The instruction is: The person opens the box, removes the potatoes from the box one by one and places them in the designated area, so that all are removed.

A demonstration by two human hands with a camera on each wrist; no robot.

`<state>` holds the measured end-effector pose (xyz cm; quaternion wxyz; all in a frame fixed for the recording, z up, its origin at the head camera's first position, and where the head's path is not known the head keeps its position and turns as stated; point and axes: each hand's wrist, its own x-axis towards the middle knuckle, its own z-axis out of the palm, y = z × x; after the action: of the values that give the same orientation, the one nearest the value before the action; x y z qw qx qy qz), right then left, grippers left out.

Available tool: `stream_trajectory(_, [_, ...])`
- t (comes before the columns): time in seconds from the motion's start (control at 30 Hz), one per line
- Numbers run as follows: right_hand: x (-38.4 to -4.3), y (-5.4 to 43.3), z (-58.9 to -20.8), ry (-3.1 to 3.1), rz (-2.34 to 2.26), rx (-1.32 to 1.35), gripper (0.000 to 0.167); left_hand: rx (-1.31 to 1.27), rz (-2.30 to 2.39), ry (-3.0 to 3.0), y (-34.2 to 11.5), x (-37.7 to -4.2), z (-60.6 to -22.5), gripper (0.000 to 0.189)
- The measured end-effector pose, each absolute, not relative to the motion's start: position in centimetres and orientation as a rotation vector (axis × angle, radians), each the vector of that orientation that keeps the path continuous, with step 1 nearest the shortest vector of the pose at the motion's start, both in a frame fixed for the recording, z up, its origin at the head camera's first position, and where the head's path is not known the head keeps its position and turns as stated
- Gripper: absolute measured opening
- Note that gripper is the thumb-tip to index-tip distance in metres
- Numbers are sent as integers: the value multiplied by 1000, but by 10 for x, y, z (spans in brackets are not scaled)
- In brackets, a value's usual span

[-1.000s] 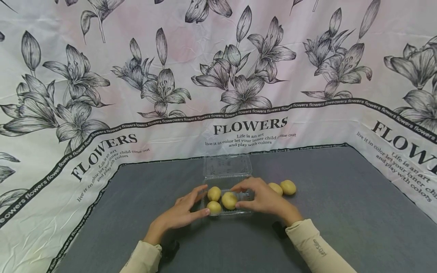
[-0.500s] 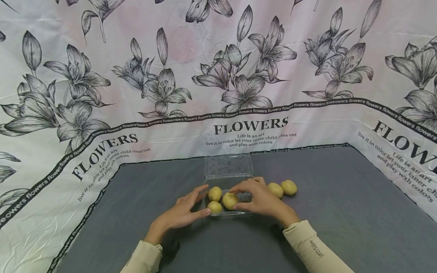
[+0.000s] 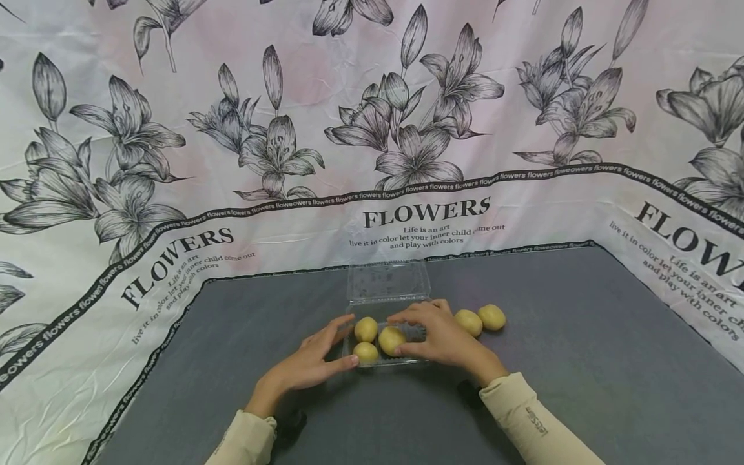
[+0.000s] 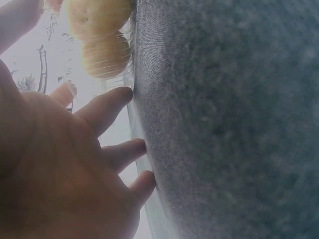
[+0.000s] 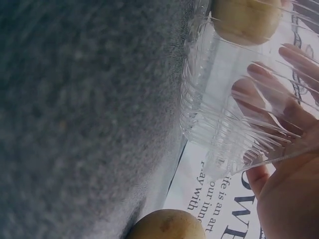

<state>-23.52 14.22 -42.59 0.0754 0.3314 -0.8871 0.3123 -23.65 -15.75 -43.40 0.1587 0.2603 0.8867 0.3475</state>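
Note:
A clear plastic clamshell box (image 3: 401,363) stands on the table, its lid (image 3: 388,282) tipped back. Inside, two small yellow potatoes (image 3: 365,330) (image 3: 365,352) sit at the left. A third potato (image 3: 392,340) lies to their right, between the thumb and index finger of my right hand (image 3: 444,337). Through the box wall (image 5: 207,99), the right wrist view shows the other fingers (image 5: 251,94) loosely spread. My left hand (image 3: 310,361) rests at the box's left side, fingers fairly straight, thumb at the front corner. Fingers and potatoes (image 4: 105,56) also appear in the left wrist view.
Two more potatoes (image 3: 467,323) (image 3: 492,317) lie on the grey table (image 3: 558,349), just right of the box. Behind the box, a flower-printed cloth (image 3: 302,239) hangs along the table's far edge and sides.
My right hand has shifted very slightly to the left around the third potato. My left hand and the box stay where they were.

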Motion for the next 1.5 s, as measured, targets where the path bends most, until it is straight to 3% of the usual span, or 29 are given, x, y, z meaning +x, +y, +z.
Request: stream_trajectory(1.5, [-244,126,-425,-2832,679,864,61,787,965,2562,-160,-238,-435,82])
